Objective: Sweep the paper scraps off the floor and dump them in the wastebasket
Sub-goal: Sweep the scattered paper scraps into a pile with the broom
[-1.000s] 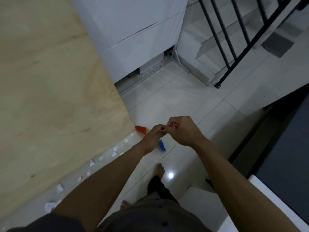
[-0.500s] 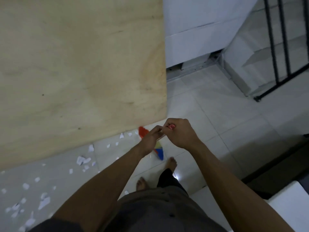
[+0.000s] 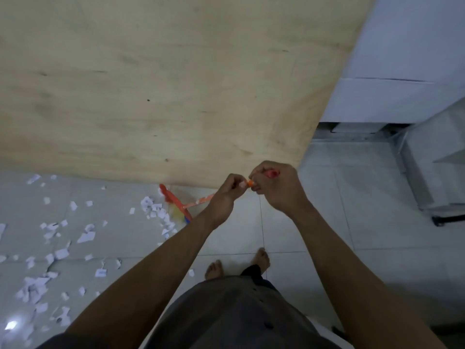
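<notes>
Both grips are closed round the upper end of the broom handle (image 3: 198, 201). The left grip (image 3: 224, 197) is curled just below the right grip (image 3: 278, 190), which wraps the red tip, and the two nearly touch. This stacked hold appears chosen to steer the long handle. The broom head (image 3: 176, 204) rests on the floor tiles (image 3: 327, 222) beside the plywood worktop (image 3: 176, 84) edge, against the nearest paper scraps (image 3: 153, 207). Most scraps lie scattered leftward, unswept. No wastebasket is in view.
</notes>
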